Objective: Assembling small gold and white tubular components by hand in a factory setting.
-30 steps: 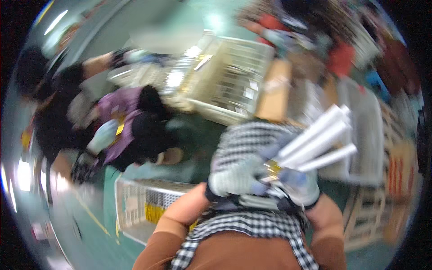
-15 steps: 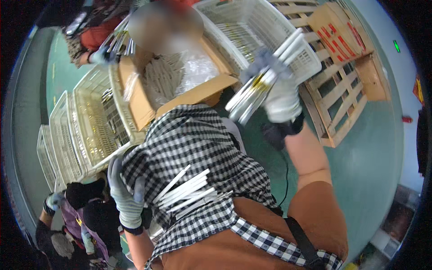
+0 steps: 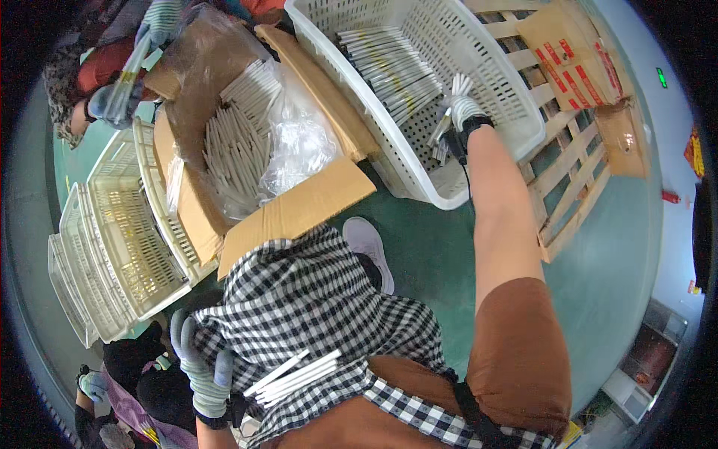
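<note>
My right hand (image 3: 465, 116), in a striped knit glove, reaches into a white slatted plastic crate (image 3: 340, 90). It is closed round a bundle of slim white sticks (image 3: 461, 84); the fingers partly hide the bundle. Beside it in the crate lie rows of similar sticks (image 3: 389, 71) with yellow and dark parts. On my left thigh my gloved left hand (image 3: 200, 367) rests against the black-and-white checked apron (image 3: 299, 280), thumb and fingers apart, holding nothing. Several loose white sticks (image 3: 295, 378) lie in my lap, to the right of that hand.
Ahead stands an open cardboard box (image 3: 299, 217) with white sticks and clear plastic film. Stacked pale crates (image 3: 138, 254) stand left. A co-worker's gloved hands (image 3: 116, 105) hold sticks at upper left; another person sits lower left. A wooden pallet (image 3: 576, 187) lies right.
My right hand has carried its bundle of sticks down into the white crate. The view has shifted, and fewer white sticks show in my lap. My left hand stays by my thigh.
</note>
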Available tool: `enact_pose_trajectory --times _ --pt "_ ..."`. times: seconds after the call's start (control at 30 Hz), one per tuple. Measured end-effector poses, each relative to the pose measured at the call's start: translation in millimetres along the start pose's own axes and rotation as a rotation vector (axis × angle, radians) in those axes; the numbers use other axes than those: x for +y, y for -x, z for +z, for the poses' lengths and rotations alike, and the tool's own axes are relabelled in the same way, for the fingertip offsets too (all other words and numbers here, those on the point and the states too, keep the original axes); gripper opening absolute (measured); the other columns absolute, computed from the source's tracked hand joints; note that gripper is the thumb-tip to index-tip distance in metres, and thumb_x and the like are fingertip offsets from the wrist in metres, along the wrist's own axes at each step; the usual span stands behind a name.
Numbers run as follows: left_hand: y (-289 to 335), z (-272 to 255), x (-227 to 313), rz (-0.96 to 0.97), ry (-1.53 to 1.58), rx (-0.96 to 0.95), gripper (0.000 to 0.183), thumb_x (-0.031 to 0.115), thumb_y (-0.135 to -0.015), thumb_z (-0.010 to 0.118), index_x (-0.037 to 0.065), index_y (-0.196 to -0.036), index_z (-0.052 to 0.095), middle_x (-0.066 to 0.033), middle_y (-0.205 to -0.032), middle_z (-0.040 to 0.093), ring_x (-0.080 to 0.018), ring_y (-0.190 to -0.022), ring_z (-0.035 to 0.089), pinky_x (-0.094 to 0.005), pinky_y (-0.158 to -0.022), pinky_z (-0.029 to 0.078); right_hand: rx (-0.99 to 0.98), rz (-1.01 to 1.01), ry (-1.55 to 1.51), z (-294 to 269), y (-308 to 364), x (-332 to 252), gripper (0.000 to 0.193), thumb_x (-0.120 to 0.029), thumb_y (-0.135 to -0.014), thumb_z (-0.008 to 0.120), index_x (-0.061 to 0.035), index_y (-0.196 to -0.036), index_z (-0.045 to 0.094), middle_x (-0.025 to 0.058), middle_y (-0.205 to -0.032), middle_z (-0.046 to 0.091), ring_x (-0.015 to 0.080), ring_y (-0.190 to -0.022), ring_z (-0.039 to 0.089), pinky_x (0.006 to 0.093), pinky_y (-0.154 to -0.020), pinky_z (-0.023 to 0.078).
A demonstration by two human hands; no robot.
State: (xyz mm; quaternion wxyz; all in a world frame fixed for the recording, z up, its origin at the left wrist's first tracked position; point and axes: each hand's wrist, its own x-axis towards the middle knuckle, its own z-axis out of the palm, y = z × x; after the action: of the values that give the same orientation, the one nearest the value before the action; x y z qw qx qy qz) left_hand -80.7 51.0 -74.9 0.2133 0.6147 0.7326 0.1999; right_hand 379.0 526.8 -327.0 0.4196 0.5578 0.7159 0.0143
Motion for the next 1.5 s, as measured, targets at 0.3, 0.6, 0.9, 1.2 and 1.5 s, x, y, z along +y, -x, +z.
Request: enact_pose_trajectory --times 0.3,0.6,0.9,1.2,1.5 --pt "-13 -5 19 -0.121 -0.032 -0.032 0.072 0.044 -0.082 0.059 0.002 -0.136 0.037 -0.0228 -0.143 0.033 -0.0377 -0.133 0.030 -0.0461 -0.111 0.019 -0.184 0.238 -0.003 81 -67 -33 0.068 -0.043 -0.088 0.050 -0.0090 -0.144 0.030 0.0204 -0.154 -0.010 0.0531 -0.136 -0.007 0.0717 -0.103 0.001" --pt "-24 -14 31 -0.165 -0.130 -0.086 0.074 0.051 -0.083 0.057 0.005 -0.137 0.036 -0.0222 -0.144 0.032 -0.0378 -0.135 0.028 -0.0485 -0.111 0.017 -0.024 0.225 0.087 87 -83 -56 0.097 -0.063 -0.082 0.047 -0.0053 -0.149 0.007 0.0206 -0.154 -0.003 0.0512 -0.137 0.004 0.0743 -0.101 0.010" --pt "-24 -8 24 -0.151 -0.073 -0.066 0.074 0.052 -0.082 0.057 0.006 -0.137 0.037 -0.0215 -0.145 0.031 -0.0375 -0.135 0.027 -0.0489 -0.112 0.015 -0.023 0.273 0.160 88 -64 -51 0.097 -0.054 -0.087 0.045 0.0073 -0.145 -0.002 0.0214 -0.154 0.002 0.0388 -0.141 0.012 0.0522 -0.102 0.029" --pt "-28 -9 16 -0.077 -0.090 -0.126 0.072 0.044 -0.086 0.056 0.001 -0.139 0.033 -0.0222 -0.148 0.023 -0.0338 -0.136 0.027 -0.0429 -0.110 0.024 0.360 0.322 -0.246 147 -82 -25 0.083 -0.044 -0.092 0.038 0.0105 -0.143 0.002 0.0302 -0.150 0.005 0.0413 -0.140 0.012 0.0528 -0.109 0.019" --pt "-26 -6 21 -0.126 -0.058 -0.065 0.074 0.052 -0.084 0.057 0.006 -0.138 0.036 -0.0224 -0.145 0.030 -0.0376 -0.135 0.028 -0.0475 -0.111 0.018 0.361 0.381 -0.961 127 -66 -29 0.090 -0.052 -0.090 0.040 0.0102 -0.143 0.005 0.0287 -0.150 0.010 0.0401 -0.140 0.013 0.0504 -0.111 0.015"
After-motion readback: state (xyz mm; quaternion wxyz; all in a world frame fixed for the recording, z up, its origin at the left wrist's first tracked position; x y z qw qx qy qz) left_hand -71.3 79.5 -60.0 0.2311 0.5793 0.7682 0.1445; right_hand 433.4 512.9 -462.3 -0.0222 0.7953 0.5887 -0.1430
